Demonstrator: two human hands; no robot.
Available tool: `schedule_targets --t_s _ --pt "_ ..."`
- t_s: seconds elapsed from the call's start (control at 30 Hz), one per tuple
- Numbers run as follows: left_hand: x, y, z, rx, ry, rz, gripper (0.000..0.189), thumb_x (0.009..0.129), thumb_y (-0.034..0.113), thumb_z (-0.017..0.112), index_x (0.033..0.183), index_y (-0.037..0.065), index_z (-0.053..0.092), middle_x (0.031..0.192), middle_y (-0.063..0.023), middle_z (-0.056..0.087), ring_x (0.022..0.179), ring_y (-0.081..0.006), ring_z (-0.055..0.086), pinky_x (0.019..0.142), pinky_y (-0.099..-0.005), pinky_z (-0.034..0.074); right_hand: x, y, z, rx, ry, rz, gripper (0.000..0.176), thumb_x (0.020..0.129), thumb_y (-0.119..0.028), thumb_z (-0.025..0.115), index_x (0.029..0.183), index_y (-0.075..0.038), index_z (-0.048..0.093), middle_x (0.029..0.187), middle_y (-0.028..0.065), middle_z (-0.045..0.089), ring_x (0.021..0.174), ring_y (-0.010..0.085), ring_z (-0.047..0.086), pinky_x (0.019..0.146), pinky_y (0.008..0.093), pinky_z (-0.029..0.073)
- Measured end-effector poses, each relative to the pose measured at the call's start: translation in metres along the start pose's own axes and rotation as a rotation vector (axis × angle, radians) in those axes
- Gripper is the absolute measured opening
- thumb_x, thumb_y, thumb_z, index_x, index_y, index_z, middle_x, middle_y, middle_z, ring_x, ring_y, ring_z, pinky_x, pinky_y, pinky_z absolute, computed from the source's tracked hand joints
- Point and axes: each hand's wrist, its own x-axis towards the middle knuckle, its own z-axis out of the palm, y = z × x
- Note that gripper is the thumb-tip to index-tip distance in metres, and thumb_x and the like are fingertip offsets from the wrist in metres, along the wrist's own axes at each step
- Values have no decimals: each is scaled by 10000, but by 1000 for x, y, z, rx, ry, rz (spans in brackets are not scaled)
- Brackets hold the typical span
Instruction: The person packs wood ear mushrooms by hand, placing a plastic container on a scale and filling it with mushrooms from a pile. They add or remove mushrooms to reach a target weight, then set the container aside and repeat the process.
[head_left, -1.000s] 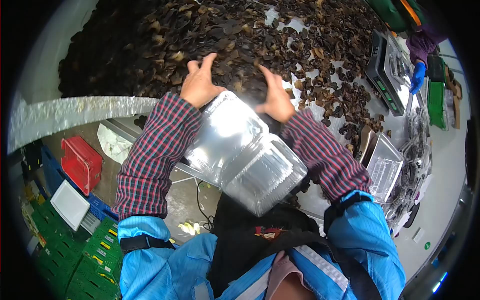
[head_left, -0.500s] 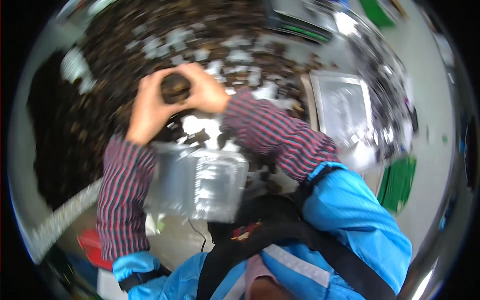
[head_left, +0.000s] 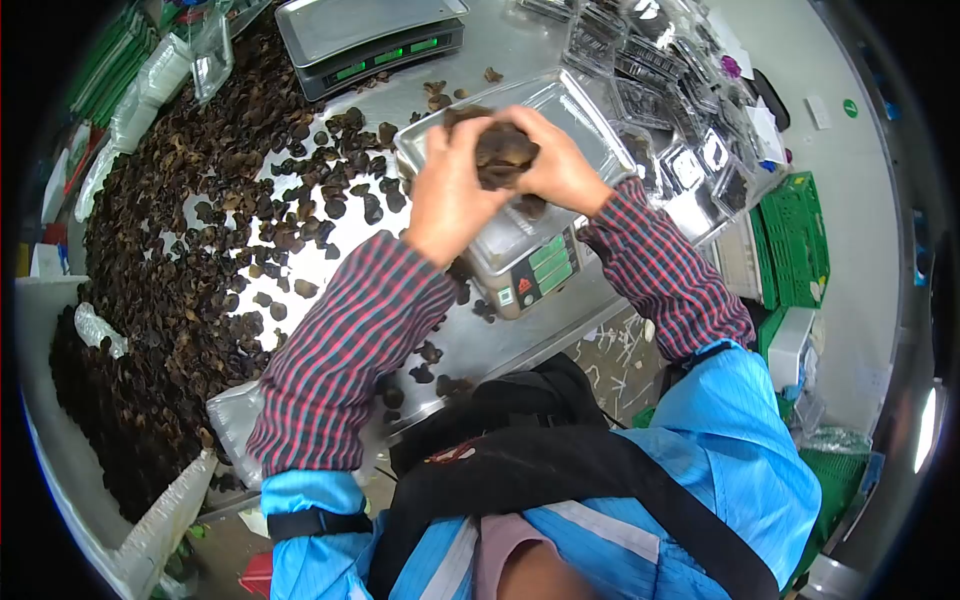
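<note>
My left hand (head_left: 452, 198) and my right hand (head_left: 562, 168) are cupped together around a clump of dark brown mushrooms (head_left: 503, 152). They hold it over a clear plastic tray (head_left: 590, 115), which rests on a weighing scale (head_left: 540, 272) with a green-lit display. One brown piece shows just below the fingers, slightly blurred. My hands hide the middle of the tray. To the left, a broad heap of loose dark brown mushrooms (head_left: 170, 270) covers the metal table (head_left: 480, 355).
A second scale (head_left: 375, 45) stands at the back. Many clear plastic containers (head_left: 670, 85) are piled at the right. Green crates (head_left: 795, 240) stand beyond the table's right side. Another clear container (head_left: 232, 420) lies by my left sleeve, near the white foam box edge (head_left: 165, 505).
My cupped hands have moved from above the mushroom heap to above the tray on the scale, carrying mushrooms. The view has turned toward the right of the table.
</note>
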Motion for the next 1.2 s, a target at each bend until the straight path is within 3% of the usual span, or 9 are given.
schedule_targets --t_s 0.1,0.23,0.37,0.47,0.63,0.7,0.83,1.0,1.2 --pt "35 -21 53 36 -219 84 782 612 92 840 1297 124 463 1173 -174 472 1094 -379 557 952 -401 480 -30 66 14 61 221 119 677 571 -142 838 1169 -101 525 1069 145 558 1001 365 585 841 403 489" --pt "74 -37 70 267 -674 -16 903 596 138 858 1363 160 382 1225 -169 438 1115 -384 549 961 -412 478 -45 77 23 -140 99 227 675 616 -143 796 1223 -122 502 1155 120 516 1014 353 600 832 428 517" --pt "52 -25 84 330 -361 -156 919 638 215 868 1377 127 331 1259 -236 399 1124 -435 539 979 -433 474 -11 112 -13 -124 -99 15 663 624 -164 763 1231 -162 495 1191 74 516 1008 330 608 825 432 524" --pt "26 -5 107 378 -89 -308 937 634 194 852 1378 72 295 1196 -324 386 1032 -485 564 944 -447 485 14 124 -31 -89 -405 -352 624 645 -91 712 1226 -145 492 1246 74 512 1070 334 582 874 421 518" --pt "24 7 100 339 -37 -418 1155 603 201 888 1487 168 146 1245 -297 406 1078 -457 562 949 -465 495 6 131 -28 163 -380 -312 588 636 -10 632 1204 -123 533 1304 101 483 1131 306 556 962 357 476" --pt "26 14 98 466 -80 -334 1225 573 174 893 1510 222 106 1244 -292 418 1078 -454 564 938 -460 501 2 134 -23 432 -135 -336 574 626 -7 623 1185 -115 551 1233 86 507 1102 293 562 957 359 480" --pt "28 18 95 528 -75 -313 1287 528 164 902 1521 250 89 1298 -256 412 1100 -435 566 933 -451 507 2 133 -25 662 -41 -219 535 612 12 582 1140 -78 586 1151 61 544 1065 215 548 976 313 439" --pt "23 30 80 599 -97 -226 1187 486 207 926 1483 201 282 1391 -253 349 1147 -406 548 944 -439 500 -2 123 -30 499 9 -241 463 705 -213 825 1106 -83 633 1089 41 567 1025 197 557 934 324 447" --pt "5 18 53 404 24 -151 992 580 245 897 1421 141 379 1374 -219 344 1142 -374 543 912 -429 514 -2 115 -17 570 87 -163 341 781 -184 783 1074 -65 655 1061 41 567 1021 145 568 898 293 472"
